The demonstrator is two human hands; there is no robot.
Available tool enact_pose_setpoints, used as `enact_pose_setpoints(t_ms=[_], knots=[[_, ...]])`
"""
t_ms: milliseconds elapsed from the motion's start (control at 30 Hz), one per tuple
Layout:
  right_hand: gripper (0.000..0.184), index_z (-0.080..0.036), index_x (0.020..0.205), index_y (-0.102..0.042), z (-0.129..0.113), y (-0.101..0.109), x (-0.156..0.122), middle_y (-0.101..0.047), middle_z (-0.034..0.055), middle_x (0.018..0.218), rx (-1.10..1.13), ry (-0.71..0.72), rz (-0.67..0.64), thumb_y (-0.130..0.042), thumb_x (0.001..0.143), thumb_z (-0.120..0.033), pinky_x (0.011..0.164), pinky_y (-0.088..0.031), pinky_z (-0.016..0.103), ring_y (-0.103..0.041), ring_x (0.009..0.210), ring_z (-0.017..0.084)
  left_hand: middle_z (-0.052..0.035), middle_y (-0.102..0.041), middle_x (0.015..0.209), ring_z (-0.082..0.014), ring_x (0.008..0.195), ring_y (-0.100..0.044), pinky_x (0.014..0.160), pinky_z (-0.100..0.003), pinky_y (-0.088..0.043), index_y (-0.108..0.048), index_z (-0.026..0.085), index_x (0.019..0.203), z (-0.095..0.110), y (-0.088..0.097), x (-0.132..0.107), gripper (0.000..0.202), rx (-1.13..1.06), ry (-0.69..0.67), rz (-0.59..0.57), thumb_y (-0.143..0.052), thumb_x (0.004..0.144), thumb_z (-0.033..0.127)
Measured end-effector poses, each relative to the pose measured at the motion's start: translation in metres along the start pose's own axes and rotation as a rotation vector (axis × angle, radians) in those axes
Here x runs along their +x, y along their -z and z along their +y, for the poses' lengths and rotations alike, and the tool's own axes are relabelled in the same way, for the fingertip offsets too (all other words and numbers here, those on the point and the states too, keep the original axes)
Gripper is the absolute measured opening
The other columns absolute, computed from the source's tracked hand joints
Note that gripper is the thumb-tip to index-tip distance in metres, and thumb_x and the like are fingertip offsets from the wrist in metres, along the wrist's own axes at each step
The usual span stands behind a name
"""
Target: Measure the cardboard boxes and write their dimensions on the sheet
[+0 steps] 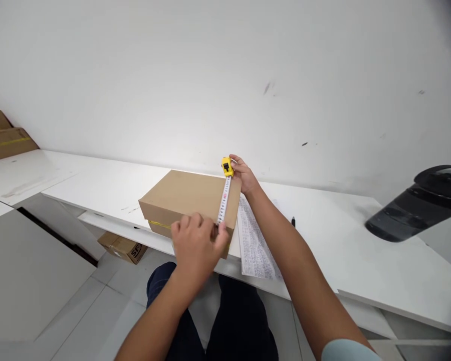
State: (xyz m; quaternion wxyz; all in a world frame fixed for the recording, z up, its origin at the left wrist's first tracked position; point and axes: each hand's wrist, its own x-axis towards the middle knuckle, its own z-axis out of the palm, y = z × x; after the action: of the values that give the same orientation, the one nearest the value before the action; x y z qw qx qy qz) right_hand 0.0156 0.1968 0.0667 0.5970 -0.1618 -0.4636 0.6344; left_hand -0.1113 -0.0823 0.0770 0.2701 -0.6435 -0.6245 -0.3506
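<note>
A brown cardboard box (188, 193) lies on the white desk, with a strip of yellow tape on its front side. Across the right part of its top runs the pulled-out blade of a yellow tape measure (227, 167). At the box's far edge, the fingers of my right hand (245, 175) grip the tape measure's case. My left hand (199, 239) is at the near edge, its thumb and fingers pinching the end of the blade. The fingertips of that hand partly hide the blade's tip.
Right of the box lies a sheet of handwritten paper (257, 245), with a black pen (293, 221) beside it. A dark bottle (409, 210) stands farther right. Cardboard boxes (11, 143) are stacked far left, and another box (122, 246) sits on the floor below the desk (97, 173).
</note>
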Motion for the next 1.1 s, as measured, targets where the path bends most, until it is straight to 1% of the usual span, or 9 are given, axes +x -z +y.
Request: enact_pose_setpoints(t_ms=[67,167,333,433,533,733,900,1000,1100], knots=[[0.045,-0.031,0.104,-0.064,0.003,0.001,-0.002,-0.074,-0.0041,0.107,0.011,0.002,-0.006,-0.085,0.064,-0.027,0.075,-0.058,0.024,-0.069,0.092,0.014,-0.0113,-0.064,0.098,-0.0341,0.103,-0.057,0.094,-0.054,-0.040,-0.065,0.021,0.087,-0.010,-0.003,0.009,0.021,-0.003,0.137,-0.009,-0.067,0.085,0.042],[0.047,-0.032,0.105,-0.064,0.003,0.004,-0.007,-0.073,-0.0048,0.117,0.022,0.029,-0.022,-0.087,0.064,-0.029,0.084,-0.058,0.025,-0.068,0.101,0.014,-0.0182,-0.050,0.143,-0.0437,0.143,-0.036,0.116,-0.072,-0.021,-0.059,0.022,0.125,-0.027,-0.012,0.020,0.052,-0.174,0.272,-0.065,-0.071,0.079,0.042],[0.049,-0.033,0.106,-0.064,0.000,0.007,-0.016,-0.072,-0.0035,0.123,-0.015,0.076,0.001,-0.088,0.063,-0.035,0.088,-0.057,0.029,-0.068,0.106,0.016,-0.0152,-0.037,0.162,-0.0411,0.158,-0.014,0.121,-0.074,-0.017,-0.053,0.027,0.138,-0.038,-0.027,0.014,0.055,-0.470,0.320,-0.178,-0.067,0.087,0.044],[0.050,-0.032,0.107,-0.066,-0.001,0.004,-0.021,-0.072,-0.0018,0.118,-0.068,0.083,0.059,-0.088,0.063,-0.037,0.087,-0.059,0.030,-0.068,0.104,0.018,-0.0104,-0.057,0.148,-0.0354,0.151,-0.035,0.121,-0.067,-0.024,-0.066,0.029,0.120,-0.040,-0.028,0.004,0.027,-0.448,0.190,-0.055,-0.062,0.096,0.039],[0.051,-0.032,0.108,-0.066,-0.006,-0.001,-0.025,-0.072,-0.0005,0.114,-0.127,0.100,0.114,-0.088,0.062,-0.037,0.090,-0.059,0.033,-0.068,0.105,0.019,-0.0036,-0.077,0.119,-0.0247,0.124,-0.064,0.119,-0.053,-0.032,-0.071,0.028,0.111,-0.048,-0.027,-0.001,0.016,-0.358,-0.092,0.062,-0.060,0.100,0.032],[0.051,-0.033,0.107,-0.067,-0.048,-0.010,-0.046,-0.070,-0.0018,0.108,-0.194,0.218,0.072,-0.090,0.062,-0.036,0.096,-0.058,0.034,-0.067,0.104,0.017,-0.0011,-0.081,0.110,-0.0190,0.101,-0.073,0.106,-0.039,-0.042,-0.068,0.025,0.120,-0.066,-0.006,0.002,0.029,-0.169,-0.543,0.232,-0.074,0.092,0.028],[0.053,-0.039,0.120,-0.065,-0.101,-0.030,-0.136,-0.066,-0.0006,0.120,-0.272,0.340,0.078,-0.088,0.073,-0.039,0.097,-0.059,0.036,-0.066,0.112,0.019,0.0007,-0.081,0.099,-0.0164,0.088,-0.072,0.105,-0.039,-0.046,-0.071,0.027,0.108,-0.057,0.041,-0.004,0.020,-0.182,-0.553,0.422,-0.075,0.089,0.022],[0.052,-0.036,0.121,-0.069,-0.105,-0.049,-0.224,-0.069,0.0020,0.113,-0.235,0.066,0.147,-0.089,0.074,-0.040,0.084,-0.063,0.033,-0.069,0.098,0.019,0.0006,-0.078,0.091,-0.0170,0.085,-0.068,0.107,-0.040,-0.048,-0.073,0.031,0.101,-0.043,0.056,-0.029,0.014,-0.219,-0.568,0.438,-0.077,0.088,0.028],[0.055,-0.031,0.119,-0.074,-0.082,-0.060,-0.303,-0.072,0.0048,0.098,-0.178,-0.301,0.063,-0.093,0.068,-0.041,0.069,-0.063,0.033,-0.070,0.081,0.020,0.0021,-0.074,0.093,-0.0162,0.090,-0.067,0.112,-0.041,-0.049,-0.072,0.037,0.101,-0.023,0.048,-0.078,0.019,-0.336,-0.605,0.386,-0.080,0.085,0.038]])
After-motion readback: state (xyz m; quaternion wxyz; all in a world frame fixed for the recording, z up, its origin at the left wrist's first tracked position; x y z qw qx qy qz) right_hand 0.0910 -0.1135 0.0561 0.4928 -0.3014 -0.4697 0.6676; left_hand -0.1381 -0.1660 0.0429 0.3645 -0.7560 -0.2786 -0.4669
